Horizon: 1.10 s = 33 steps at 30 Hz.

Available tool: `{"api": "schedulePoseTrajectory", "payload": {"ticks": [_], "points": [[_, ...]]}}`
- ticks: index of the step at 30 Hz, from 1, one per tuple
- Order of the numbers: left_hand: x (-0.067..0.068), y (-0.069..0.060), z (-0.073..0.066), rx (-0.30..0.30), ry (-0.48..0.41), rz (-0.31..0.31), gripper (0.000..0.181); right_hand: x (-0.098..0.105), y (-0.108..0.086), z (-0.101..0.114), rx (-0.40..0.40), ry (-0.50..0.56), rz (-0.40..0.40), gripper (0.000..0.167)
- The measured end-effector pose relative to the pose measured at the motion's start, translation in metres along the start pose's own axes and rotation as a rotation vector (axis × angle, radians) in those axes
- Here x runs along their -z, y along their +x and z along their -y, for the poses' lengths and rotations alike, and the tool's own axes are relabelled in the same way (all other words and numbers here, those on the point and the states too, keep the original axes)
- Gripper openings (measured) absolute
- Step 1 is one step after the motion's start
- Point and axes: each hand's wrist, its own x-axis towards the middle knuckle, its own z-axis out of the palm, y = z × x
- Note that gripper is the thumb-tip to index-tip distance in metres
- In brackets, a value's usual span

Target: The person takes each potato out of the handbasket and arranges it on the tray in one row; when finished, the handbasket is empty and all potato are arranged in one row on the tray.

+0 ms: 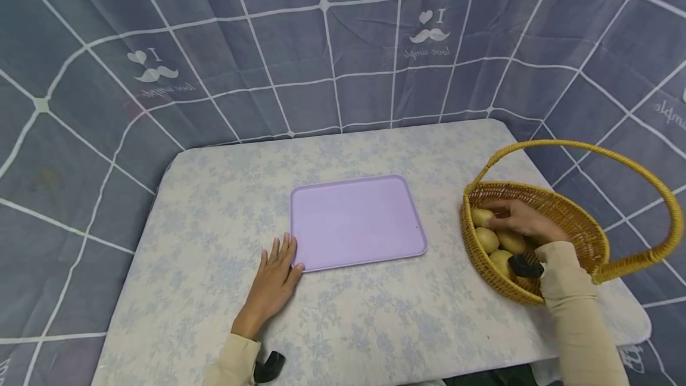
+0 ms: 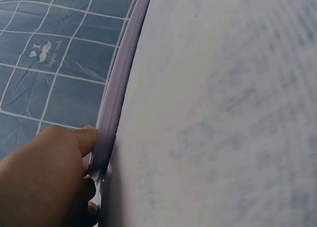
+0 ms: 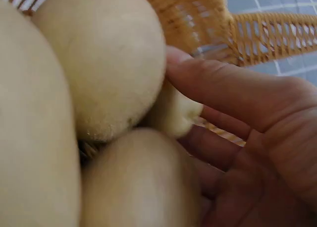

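A flat lilac tray (image 1: 356, 222) lies on the table. My left hand (image 1: 271, 285) rests at its near left corner, fingers extended and thumb at the near edge; the left wrist view shows this hand (image 2: 47, 175) against the tray's rim (image 2: 116, 88). Inside a yellow wicker basket (image 1: 581, 219) at the right, my right hand (image 1: 527, 221) curls round a pale yellow potato (image 1: 481, 217). Other potatoes (image 1: 486, 240) lie beside and below it. From the right wrist, the thumb and fingers of this hand (image 3: 247, 123) surround a small potato (image 3: 173, 110), partly hidden behind larger ones.
The basket's tall handle (image 1: 589, 146) arches over the right side of the table. A pale tablecloth with a blue floral pattern (image 1: 225, 207) covers the table. Grey-blue curtains with white lines (image 1: 364, 40) hang behind and at both sides.
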Motion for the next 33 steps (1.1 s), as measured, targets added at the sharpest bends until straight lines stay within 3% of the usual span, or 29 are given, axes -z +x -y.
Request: {"api": "schedulePoseTrajectory", "payload": {"ticks": [4, 7, 14, 19, 22, 24, 27, 33], "points": [[-0.001, -0.002, 0.000, 0.004, 0.001, -0.005, 0.062, -0.004, 0.005, 0.003, 0.064, -0.074, -0.011, 0.044], [-0.001, -0.002, 0.001, 0.008, 0.006, -0.011, 0.062, -0.004, 0.006, 0.005, 0.069, -0.096, -0.038, 0.042], [-0.002, -0.003, 0.002, 0.007, 0.018, -0.023, 0.062, 0.005, -0.003, 0.014, 0.006, 0.015, -0.102, 0.048], [-0.003, -0.004, 0.001, 0.002, 0.017, -0.030, 0.062, 0.012, -0.015, 0.037, -0.002, -0.047, -0.217, 0.049], [-0.003, -0.004, 0.001, -0.001, 0.015, -0.032, 0.062, 0.012, -0.024, 0.059, 0.003, -0.015, -0.296, 0.047], [-0.003, -0.005, 0.001, -0.004, 0.015, -0.036, 0.062, 0.010, -0.029, 0.076, 0.035, 0.040, -0.341, 0.045], [-0.002, -0.005, 0.000, -0.008, 0.012, -0.041, 0.062, 0.001, -0.028, 0.100, 0.159, 0.171, -0.372, 0.042], [0.000, -0.003, -0.002, -0.012, 0.015, -0.051, 0.061, -0.035, 0.009, 0.135, 0.422, 0.391, -0.316, 0.042]]}}
